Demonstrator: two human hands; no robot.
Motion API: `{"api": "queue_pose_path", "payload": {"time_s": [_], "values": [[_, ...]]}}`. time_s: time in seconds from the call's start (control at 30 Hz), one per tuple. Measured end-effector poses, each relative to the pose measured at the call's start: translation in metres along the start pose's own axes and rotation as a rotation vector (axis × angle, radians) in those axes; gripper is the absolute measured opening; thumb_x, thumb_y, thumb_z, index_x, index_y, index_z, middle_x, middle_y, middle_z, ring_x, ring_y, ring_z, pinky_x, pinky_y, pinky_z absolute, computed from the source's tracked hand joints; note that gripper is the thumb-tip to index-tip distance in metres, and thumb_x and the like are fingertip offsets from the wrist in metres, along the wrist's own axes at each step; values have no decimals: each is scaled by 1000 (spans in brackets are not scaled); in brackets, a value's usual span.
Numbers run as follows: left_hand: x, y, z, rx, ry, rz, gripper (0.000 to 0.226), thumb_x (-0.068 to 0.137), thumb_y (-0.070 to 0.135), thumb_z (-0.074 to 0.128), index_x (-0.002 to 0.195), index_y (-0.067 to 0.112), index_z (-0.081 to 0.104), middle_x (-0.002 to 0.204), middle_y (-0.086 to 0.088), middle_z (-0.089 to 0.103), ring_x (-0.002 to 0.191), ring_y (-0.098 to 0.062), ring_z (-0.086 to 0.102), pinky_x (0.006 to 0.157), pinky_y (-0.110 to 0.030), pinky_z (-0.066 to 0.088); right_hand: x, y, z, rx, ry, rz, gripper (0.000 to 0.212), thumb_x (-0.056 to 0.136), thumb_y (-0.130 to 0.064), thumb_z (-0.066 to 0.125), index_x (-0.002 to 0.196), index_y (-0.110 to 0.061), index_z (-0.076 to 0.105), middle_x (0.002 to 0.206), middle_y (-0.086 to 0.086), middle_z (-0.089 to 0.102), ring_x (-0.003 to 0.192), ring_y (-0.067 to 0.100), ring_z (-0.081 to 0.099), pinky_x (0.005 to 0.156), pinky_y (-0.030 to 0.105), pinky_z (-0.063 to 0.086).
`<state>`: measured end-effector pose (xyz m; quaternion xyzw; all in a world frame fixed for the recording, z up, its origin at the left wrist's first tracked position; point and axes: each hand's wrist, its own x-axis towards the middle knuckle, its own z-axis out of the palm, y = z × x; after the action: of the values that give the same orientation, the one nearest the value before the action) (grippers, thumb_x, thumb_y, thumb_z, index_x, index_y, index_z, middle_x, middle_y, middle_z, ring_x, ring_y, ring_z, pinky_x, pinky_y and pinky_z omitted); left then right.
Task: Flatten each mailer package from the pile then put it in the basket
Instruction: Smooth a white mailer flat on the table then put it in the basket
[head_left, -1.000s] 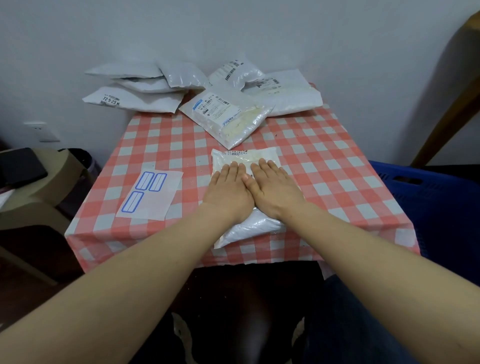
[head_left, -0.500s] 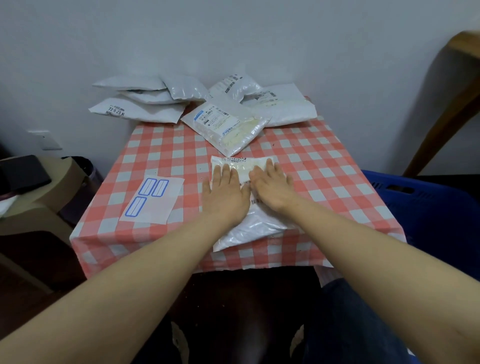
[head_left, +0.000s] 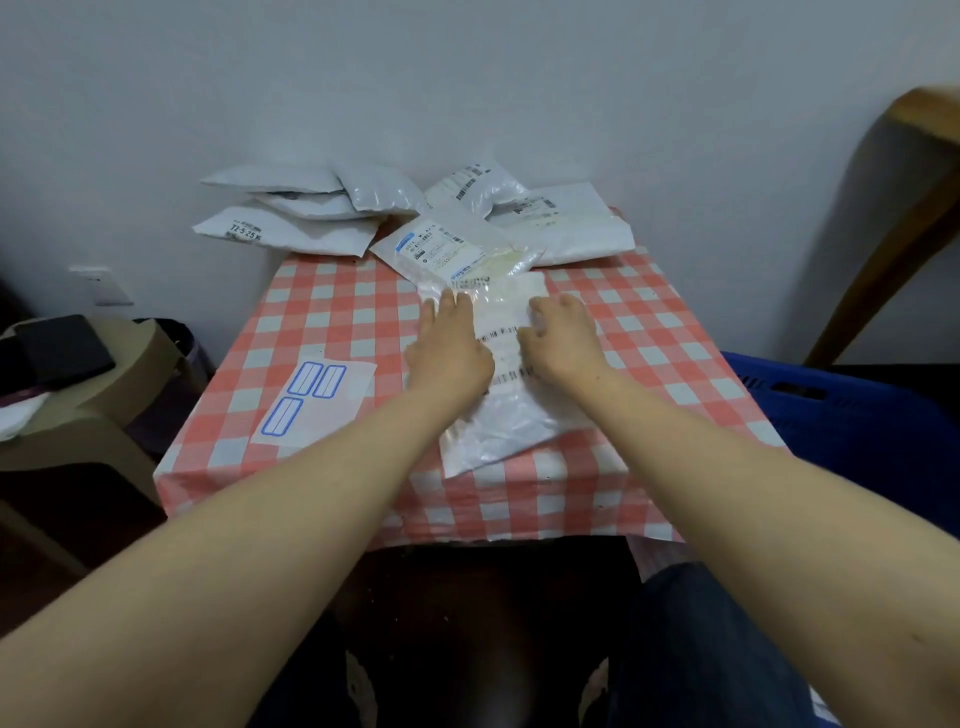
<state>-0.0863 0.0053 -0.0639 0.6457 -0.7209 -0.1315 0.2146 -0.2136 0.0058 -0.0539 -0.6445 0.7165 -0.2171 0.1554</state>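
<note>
A small table (head_left: 332, 306) with a red and white checked cloth stands against a pale wall (head_left: 467, 78). In the middle of the table lies one white mailer (head_left: 498, 426), a bit crooked, with its near end at the 6 o'clock edge of the table. Both hands are on top of it. The left hand (head_left: 449, 348) lies flat on the 9 o'clock side of the mailer, with its fingers straight and close together, pressing down and holding nothing. The right hand (head_left: 563, 338) sits on the 3 o'clock side, with its fingers bent; it is blurry, so I cannot tell if it pinches the mailer or only pushes on it. A gap between the two hands shows the black bar codes on the mailer's label. At 12 o'clock, by the wall, is the pile of mailers (head_left: 311, 218), white and puffy. One see-through mailer with a blue-edged label (head_left: 457, 249) lies at the front of the pile, and its near corner touches the far end of the mailer under the hands. At 9 o'clock of the hands lies a white sheet with three blue boxes (head_left: 317, 405). The blue basket (head_left: 841, 421) stands just beside the table at 3 o'clock. A tan stool (head_left: 78, 415) stands off the table at 9 o'clock.
</note>
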Motion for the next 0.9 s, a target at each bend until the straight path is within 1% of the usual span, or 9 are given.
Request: {"api": "queue_pose_path", "payload": {"time_s": [0.07, 0.1, 0.13, 0.27, 0.37, 0.43, 0.63, 0.8, 0.9], "values": [[3, 1, -8, 148, -62, -7, 57, 96, 22, 39, 149, 19, 18, 160, -4, 0, 146, -28, -6, 115, -51, 12, 3, 0, -5, -98, -69, 12, 47, 99, -32, 38, 145, -22, 30, 157, 14, 6, 145, 36, 4, 114, 49, 13], [1, 1, -8, 200, -105, 2, 56, 98, 27, 35, 150, 19, 16, 160, -3, -3, 146, -26, -8, 115, -52, 8, 2, 1, -3, -154, -83, 2, 52, 100, -32, 34, 149, -22, 21, 159, 12, 1, 146, 33, -3, 115, 50, 7], [-3, 0, -5, 225, -150, 16, 55, 100, 30, 32, 151, 18, 15, 160, -4, -4, 146, -25, -8, 115, -52, 6, 0, 3, 0, -201, -86, -31, 53, 100, -31, 31, 150, -20, 18, 159, 11, 1, 146, 29, -5, 115, 50, 5], [-22, -9, 19, 265, -279, 8, 59, 102, 40, 18, 152, 12, 4, 160, -5, -1, 147, -22, -2, 117, -47, -2, -15, 14, 19, -255, -189, -140, 55, 102, -33, 22, 151, -11, 11, 160, 8, 3, 147, 23, -1, 118, 44, 2], [-30, -12, 30, 327, -307, 5, 62, 101, 44, 9, 152, 12, -6, 160, -4, -7, 147, -19, -6, 117, -44, -9, -26, 25, 29, -276, -287, -123, 60, 102, -43, 14, 152, -14, 1, 160, 5, -6, 147, 18, -4, 118, 42, -4], [-33, -12, 33, 366, -309, 20, 62, 100, 45, 6, 151, 11, -9, 159, -5, -9, 147, -19, -8, 116, -42, -12, -30, 31, 34, -294, -289, -121, 61, 101, -46, 10, 152, -16, -4, 160, 3, -10, 147, 16, -9, 119, 41, -7], [-32, -13, 37, 414, -277, 47, 61, 101, 41, 6, 151, 8, -6, 159, -9, -7, 147, -23, -6, 116, -38, -12, -31, 34, 42, -302, -238, -154, 57, 102, -39, 8, 152, -14, -5, 159, 5, -11, 147, 16, -9, 117, 35, -8], [-34, -13, 38, 414, -264, 56, 60, 101, 37, 9, 151, 6, -5, 159, -11, -6, 147, -24, -5, 117, -35, -9, -31, 35, 46, -323, -218, -151, 56, 102, -34, 10, 151, -13, -6, 159, 5, -10, 147, 17, -8, 117, 35, -7], [-34, -12, 36, 429, -274, 61, 60, 101, 35, 12, 151, 6, -2, 159, -12, -4, 147, -25, -2, 117, -37, -9, -32, 33, 44, -329, -256, -145, 56, 102, -36, 11, 152, -13, -4, 160, 5, -8, 147, 18, -6, 117, 38, -6]]}}
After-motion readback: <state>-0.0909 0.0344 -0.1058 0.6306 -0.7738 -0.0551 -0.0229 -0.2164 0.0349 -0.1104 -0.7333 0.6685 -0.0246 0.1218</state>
